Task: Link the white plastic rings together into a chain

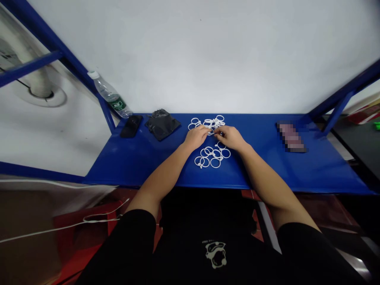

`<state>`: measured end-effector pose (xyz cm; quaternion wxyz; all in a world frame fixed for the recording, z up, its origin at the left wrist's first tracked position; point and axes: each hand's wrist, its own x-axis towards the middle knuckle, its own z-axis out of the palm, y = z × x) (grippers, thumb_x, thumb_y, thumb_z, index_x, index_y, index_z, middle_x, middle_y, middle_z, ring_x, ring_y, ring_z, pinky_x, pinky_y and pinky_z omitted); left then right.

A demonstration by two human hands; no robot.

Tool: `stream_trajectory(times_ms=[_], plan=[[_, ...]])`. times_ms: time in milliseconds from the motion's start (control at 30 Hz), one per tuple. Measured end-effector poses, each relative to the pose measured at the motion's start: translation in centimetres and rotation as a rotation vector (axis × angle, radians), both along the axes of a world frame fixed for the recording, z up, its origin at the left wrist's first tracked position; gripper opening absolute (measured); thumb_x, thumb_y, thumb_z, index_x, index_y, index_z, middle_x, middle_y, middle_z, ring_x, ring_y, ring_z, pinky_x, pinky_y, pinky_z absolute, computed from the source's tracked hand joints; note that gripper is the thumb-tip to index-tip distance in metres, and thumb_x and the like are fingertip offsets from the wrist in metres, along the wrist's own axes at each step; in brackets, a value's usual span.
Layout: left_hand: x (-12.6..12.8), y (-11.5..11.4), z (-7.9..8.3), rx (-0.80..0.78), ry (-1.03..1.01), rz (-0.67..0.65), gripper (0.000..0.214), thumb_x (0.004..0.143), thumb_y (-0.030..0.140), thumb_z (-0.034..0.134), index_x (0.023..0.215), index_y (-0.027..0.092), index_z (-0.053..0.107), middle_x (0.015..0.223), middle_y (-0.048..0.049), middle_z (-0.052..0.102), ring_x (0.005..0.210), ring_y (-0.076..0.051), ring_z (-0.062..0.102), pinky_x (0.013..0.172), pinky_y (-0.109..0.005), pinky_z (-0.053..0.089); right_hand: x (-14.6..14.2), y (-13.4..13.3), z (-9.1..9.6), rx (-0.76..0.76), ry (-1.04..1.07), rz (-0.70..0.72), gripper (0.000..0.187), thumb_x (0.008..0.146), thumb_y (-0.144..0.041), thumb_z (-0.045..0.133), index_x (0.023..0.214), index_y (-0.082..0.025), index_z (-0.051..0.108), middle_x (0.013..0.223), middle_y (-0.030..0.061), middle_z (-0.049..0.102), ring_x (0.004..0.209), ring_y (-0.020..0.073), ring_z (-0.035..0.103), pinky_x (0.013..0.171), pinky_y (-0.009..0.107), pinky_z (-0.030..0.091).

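White ring (210, 133) between both grips (196, 136) (228, 137)

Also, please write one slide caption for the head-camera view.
Bare left hand and right hand handling thin, round, white, plastic-looking rings on a glossy blue tabletop.

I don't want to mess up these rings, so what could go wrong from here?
The left hand and right hand are close together at the far white rings, some overlapping, so lifting one might drag others along. The near white rings lie between the forearms, so an inward swing could knock them out of place.
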<state>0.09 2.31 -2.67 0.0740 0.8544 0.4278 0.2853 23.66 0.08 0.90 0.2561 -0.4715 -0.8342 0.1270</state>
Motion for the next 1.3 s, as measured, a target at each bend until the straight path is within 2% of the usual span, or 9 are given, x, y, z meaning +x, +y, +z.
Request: stream_trajectory(times_ms=[233,367,433,600,800,1100,1200,1300], plan=[[0.2,-0.6,0.4,0.255,-0.259,-0.035,0.022,0.111,0.03,0.07,0.126,0.024,0.085,0.115,-0.0083,0.083,0.103,-0.02,0.08,0.089,-0.033,0.063,-0.2,-0.5,0.0,0.151,0.159,0.034,0.024,0.106,-0.033,0.065,0.118,-0.022,0.083,0.108,0.0104,0.085,0.088,0.0245,0.076,0.084,0.038,0.059],[0.5,-1.0,0.7,0.339,-0.373,-0.072,0.021,0.111,0.035,0.071,0.118,0.022,0.086,0.114,-0.0083,0.081,0.088,-0.016,0.077,0.081,-0.03,0.063,-0.3,-0.8,0.2,0.231,0.208,0.076,0.025,0.11,-0.037,0.063,0.114,-0.024,0.083,0.104,0.009,0.086,0.09,0.0242,0.077,0.085,0.037,0.06],[0.5,-1.0,0.8,0.355,-0.429,-0.112,0.021,0.111,0.036,0.071,0.115,0.022,0.086,0.117,-0.0085,0.081,0.087,-0.015,0.077,0.081,-0.031,0.064,-0.4,-0.9,0.3,0.257,0.221,0.09,0.025,0.111,-0.038,0.063,0.113,-0.024,0.083,0.103,0.0085,0.086,0.09,0.0239,0.078,0.086,0.037,0.06],[0.4,-0.8,1.0,0.316,-0.495,-0.187,0.018,0.111,0.035,0.072,0.112,0.024,0.086,0.113,-0.0076,0.083,0.103,-0.019,0.081,0.093,-0.036,0.067,-0.6,-1.1,0.6,0.273,0.228,0.092,0.025,0.111,-0.039,0.062,0.112,-0.025,0.083,0.102,0.0082,0.086,0.09,0.0237,0.078,0.086,0.038,0.061],[0.8,-1.0,0.9,0.244,-0.573,-0.219,0.018,0.11,0.035,0.073,0.105,0.022,0.084,0.105,-0.0073,0.084,0.096,-0.018,0.081,0.086,-0.035,0.067,-0.8,-1.3,0.8,0.265,0.251,0.111,0.025,0.111,-0.037,0.06,0.105,-0.024,0.08,0.098,0.0075,0.085,0.085,0.0224,0.075,0.082,0.036,0.06],[0.6,-1.6,1.9,0.126,-0.373,-0.121,0.016,0.111,0.028,0.07,0.099,0.022,0.08,0.106,-0.0065,0.084,0.101,-0.02,0.079,0.094,-0.039,0.064,-1.1,-1.7,1.3,0.091,0.202,0.001,0.029,0.106,-0.041,0.06,0.099,-0.024,0.082,0.092,0.0068,0.083,0.081,0.0224,0.072,0.08,0.036,0.057],[0.3,-1.5,2.5,0.145,-0.277,-0.141,0.013,0.11,0.027,0.071,0.102,0.024,0.079,0.11,-0.0064,0.084,0.108,-0.022,0.078,0.104,-0.046,0.061,0.2,-1.1,1.5,0.08,0.166,-0.022,0.028,0.106,-0.042,0.063,0.101,-0.024,0.084,0.095,0.0072,0.084,0.083,0.0235,0.073,0.082,0.037,0.057],[0.4,-1.9,2.9,0.12,-0.18,-0.238,0.008,0.108,0.023,0.072,0.106,0.024,0.08,0.118,-0.0065,0.084,0.118,-0.024,0.077,0.11,-0.049,0.058,1.9,0.1,1.4,0.096,0.119,-0.158,0.025,0.104,-0.038,0.065,0.107,-0.022,0.085,0.102,0.0106,0.085,0.09,0.0274,0.075,0.087,0.041,0.058]])
